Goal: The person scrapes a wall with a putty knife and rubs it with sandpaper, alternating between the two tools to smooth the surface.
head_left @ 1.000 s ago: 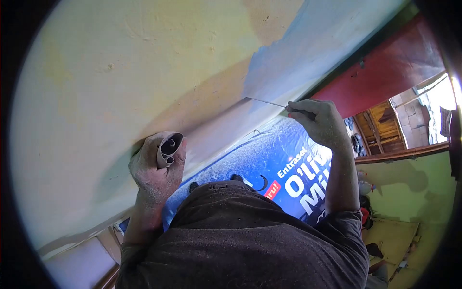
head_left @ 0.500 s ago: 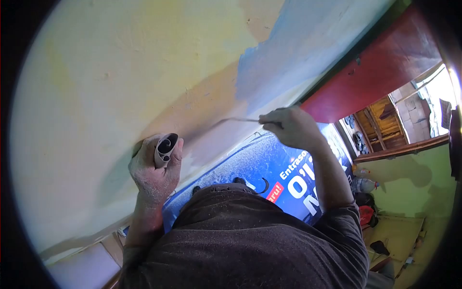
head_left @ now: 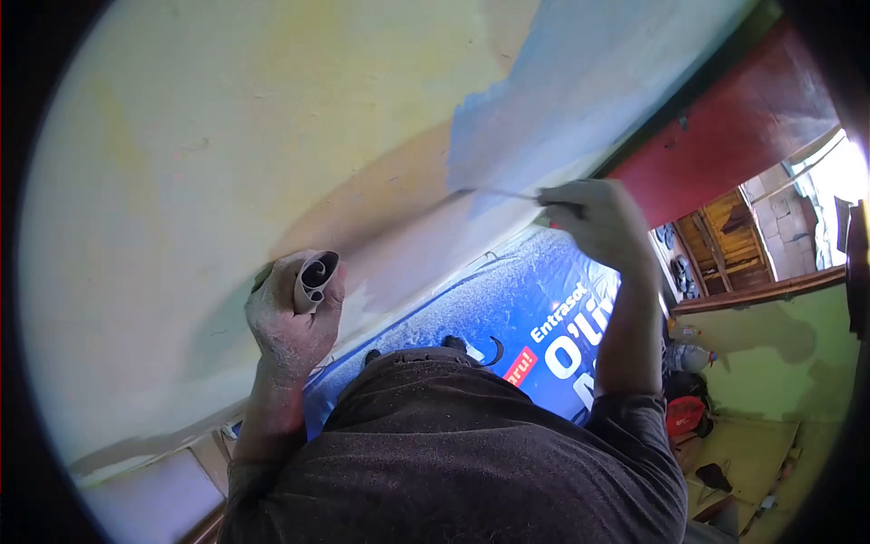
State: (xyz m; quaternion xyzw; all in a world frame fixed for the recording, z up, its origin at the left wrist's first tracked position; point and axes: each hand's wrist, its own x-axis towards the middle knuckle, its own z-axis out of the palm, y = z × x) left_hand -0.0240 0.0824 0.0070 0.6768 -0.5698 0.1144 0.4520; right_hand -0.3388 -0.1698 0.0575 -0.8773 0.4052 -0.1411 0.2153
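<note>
Against the painted wall is my left hand, dusted with pale powder. Its fingers wrap round a rolled-up sheet of sandpaper, whose curled end faces up at me. Farther right, my right hand is closed on a thin scraper, seen nearly edge-on and slightly blurred. Its tip points left, over the wall near the lower edge of the blue paint patch. A long shadow runs across the wall between the scraper tip and my left hand.
A blue printed banner, strewn with pale dust, covers the floor along the wall's foot. A red door panel stands at the upper right beside a doorway. Plastic bottles and a red item lie by the green wall.
My right hand has moved right and slightly up along the wall with the scraper. My left hand keeps its place, still round the sandpaper. The view has shifted slightly.
</note>
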